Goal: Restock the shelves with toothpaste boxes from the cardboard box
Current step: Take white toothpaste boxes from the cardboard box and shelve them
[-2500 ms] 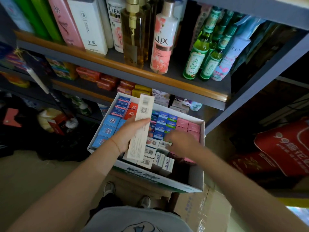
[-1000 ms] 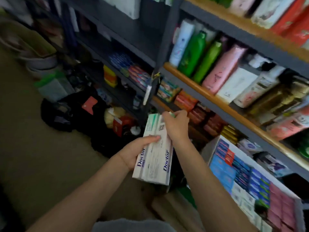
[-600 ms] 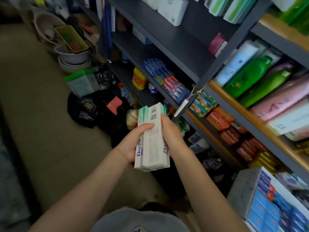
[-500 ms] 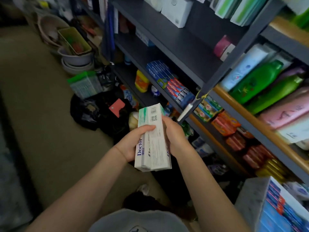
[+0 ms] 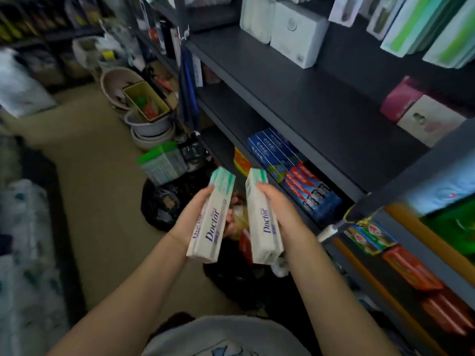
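In the head view, two white toothpaste boxes marked "Doctor" are held apart above the floor, in front of the dark shelves (image 5: pixel 295 98). The left box (image 5: pixel 213 222) is gripped by the left hand (image 5: pixel 191 222), fingers curled round its long sides. The right box (image 5: pixel 262 222) is gripped by the right hand (image 5: pixel 280 209), fingers wrapped over its far side. Blue and red toothpaste cartons (image 5: pixel 290 163) are stacked near the front edge of a lower shelf, just beyond the right hand. Basins (image 5: pixel 149 129) are piled on the floor beyond.
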Available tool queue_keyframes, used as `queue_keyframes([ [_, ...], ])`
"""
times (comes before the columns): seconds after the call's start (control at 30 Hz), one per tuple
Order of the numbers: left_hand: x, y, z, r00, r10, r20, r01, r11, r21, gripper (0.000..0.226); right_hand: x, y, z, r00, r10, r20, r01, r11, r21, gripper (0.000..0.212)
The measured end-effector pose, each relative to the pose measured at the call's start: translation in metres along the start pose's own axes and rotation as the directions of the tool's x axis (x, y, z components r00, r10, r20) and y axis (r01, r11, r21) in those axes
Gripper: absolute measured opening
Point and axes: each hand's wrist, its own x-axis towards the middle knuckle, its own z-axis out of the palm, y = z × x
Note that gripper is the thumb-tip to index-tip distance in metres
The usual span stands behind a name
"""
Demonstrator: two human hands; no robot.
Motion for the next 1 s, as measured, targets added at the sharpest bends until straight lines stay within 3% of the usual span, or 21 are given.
queue_keyframes([
  [0.07,0.017,0.011,-0.005,0.999,0.003,0.037,0.001,0.994,-0.105,0.061,0.021,-0.017,-0.001,0.996,0.003,-0.086,-0.008,0.999,-0.053,0.03],
  [0.2,0.057,0.035,0.002,0.999,0.001,0.053,0.004,0.995,-0.098,0.056,0.063,-0.035,0.027,0.983,-0.056,-0.173,0.058,0.998,0.005,0.049],
  [0.33,0.101,0.072,-0.003,0.991,-0.032,0.126,0.027,0.999,0.041,0.045,0.103,-0.054,0.063,0.963,-0.172,-0.206,0.123,0.966,-0.229,0.071],
  [0.37,0.11,0.084,-0.008,0.988,-0.051,0.145,0.042,0.997,0.065,0.043,0.111,-0.06,0.066,0.965,-0.176,-0.196,0.124,0.959,-0.255,0.071],
  [0.5,0.142,0.133,-0.029,0.987,-0.134,0.093,0.116,0.977,0.18,0.037,0.129,-0.083,0.068,0.986,-0.119,-0.116,0.086,0.962,-0.258,0.034],
  [0.57,0.16,0.157,-0.034,0.974,-0.211,0.078,0.181,0.94,0.291,0.034,0.14,-0.09,0.072,0.976,-0.165,-0.145,0.103,0.928,-0.359,0.041],
  [0.6,0.168,0.168,-0.034,0.96,-0.267,0.078,0.218,0.896,0.386,0.033,0.147,-0.094,0.076,0.955,-0.247,-0.166,0.126,0.841,-0.526,0.055],
  [0.63,0.176,0.179,-0.035,0.945,-0.317,0.086,0.233,0.831,0.505,0.03,0.156,-0.096,0.079,0.927,-0.342,-0.157,0.114,0.653,-0.749,0.073],
  [0.67,0.183,0.188,-0.035,0.933,-0.348,0.088,0.217,0.744,0.632,0.026,0.165,-0.097,0.085,0.909,-0.405,-0.098,0.07,0.381,-0.922,0.09],
  [0.7,0.189,0.197,-0.034,0.928,-0.361,0.093,0.181,0.654,0.734,0.025,0.174,-0.096,0.091,0.907,-0.42,-0.026,0.026,0.117,-0.993,0.103],
  [0.73,0.194,0.205,-0.034,0.927,-0.364,0.09,0.142,0.563,0.814,0.034,0.183,-0.095,0.098,0.917,-0.397,0.039,0.007,-0.083,-0.997,0.11],
  [0.77,0.2,0.212,-0.035,0.929,-0.362,0.079,0.108,0.469,0.877,0.052,0.191,-0.093,0.105,0.929,-0.358,0.095,0.019,-0.211,-0.977,0.112],
  [0.83,0.209,0.226,-0.039,0.94,-0.342,0.012,0.106,0.323,0.94,0.089,0.206,-0.087,0.115,0.927,-0.321,0.192,0.083,-0.325,-0.942,0.103],
  [0.87,0.213,0.231,-0.042,0.937,-0.35,-0.01,0.116,0.285,0.952,0.095,0.213,-0.084,0.116,0.913,-0.334,0.235,0.117,-0.337,-0.934,0.095],
  [0.93,0.215,0.243,-0.046,0.918,-0.396,0.026,0.084,0.258,0.962,0.082,0.221,-0.084,0.115,0.881,-0.364,0.301,0.182,-0.326,-0.928,0.08],
  [1.0,0.212,0.259,-0.051,0.883,-0.46,0.1,0.083,0.361,0.929,0.062,0.224,-0.086,0.111,0.876,-0.357,0.325,0.237,-0.269,-0.933,0.068],
])
